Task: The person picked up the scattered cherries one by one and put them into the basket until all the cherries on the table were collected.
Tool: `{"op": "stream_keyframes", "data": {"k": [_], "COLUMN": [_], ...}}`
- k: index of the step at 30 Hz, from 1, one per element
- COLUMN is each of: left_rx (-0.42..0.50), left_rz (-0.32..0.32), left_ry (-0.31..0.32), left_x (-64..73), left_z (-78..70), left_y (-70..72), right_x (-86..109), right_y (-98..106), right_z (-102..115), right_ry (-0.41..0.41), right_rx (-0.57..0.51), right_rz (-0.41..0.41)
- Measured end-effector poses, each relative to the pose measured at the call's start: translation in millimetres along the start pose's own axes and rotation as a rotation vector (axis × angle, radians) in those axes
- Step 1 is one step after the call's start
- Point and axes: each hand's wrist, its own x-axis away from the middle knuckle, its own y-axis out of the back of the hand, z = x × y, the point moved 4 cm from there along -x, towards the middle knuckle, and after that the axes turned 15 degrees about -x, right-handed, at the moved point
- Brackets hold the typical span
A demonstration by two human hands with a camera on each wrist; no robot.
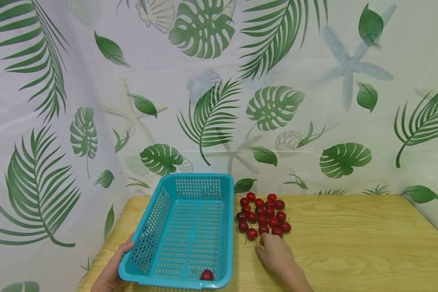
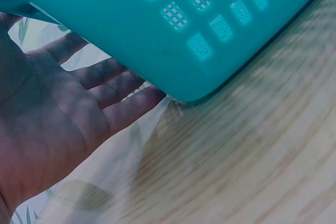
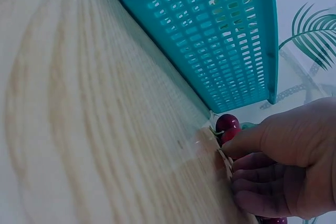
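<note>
A turquoise plastic basket (image 1: 227,227) stands on the table's left part, one dark red cherry (image 1: 206,275) in its near right corner. My left hand (image 1: 114,263) rests against the basket's left outer side near the front; the left wrist view shows its palm and fairly straight fingers (image 2: 126,111) partly behind the basket wall. Right of the basket lies a cluster of red cherries (image 1: 269,211), some with stems. At the cluster's near edge is my right hand (image 1: 277,255), fingers bent, thumb beside a cherry (image 3: 230,136). I cannot tell whether it pinches a cherry or stem.
The light wood-grain table (image 1: 350,235) extends to the right of the cherries. Behind and to the left hangs a white sheet (image 1: 219,73) printed with green leaves, starfish and shells, close to the table's back edge and the basket's far end.
</note>
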Motion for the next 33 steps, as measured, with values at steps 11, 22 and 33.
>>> {"op": "stream_keyframes", "data": {"k": [11, 22, 33], "left_rx": [-0.003, -0.004, -0.020], "left_rz": [0.004, -0.004, 0.008], "left_ry": [0.011, 0.005, 0.048], "left_x": [-2.3, -2.1, 2.0], "left_z": [-5.0, -4.1, -3.9], "left_y": [-0.4, 0.8, 1.6], "right_x": [-4.7, -5.6, -6.1], "right_y": [-3.6, -2.7, 2.8], "right_z": [-1.2, -3.7, 3.0], "right_ry": [0.020, -0.017, 0.010], "right_rx": [0.001, 0.003, -0.066], "right_rz": [-0.025, -0.051, -0.117]}}
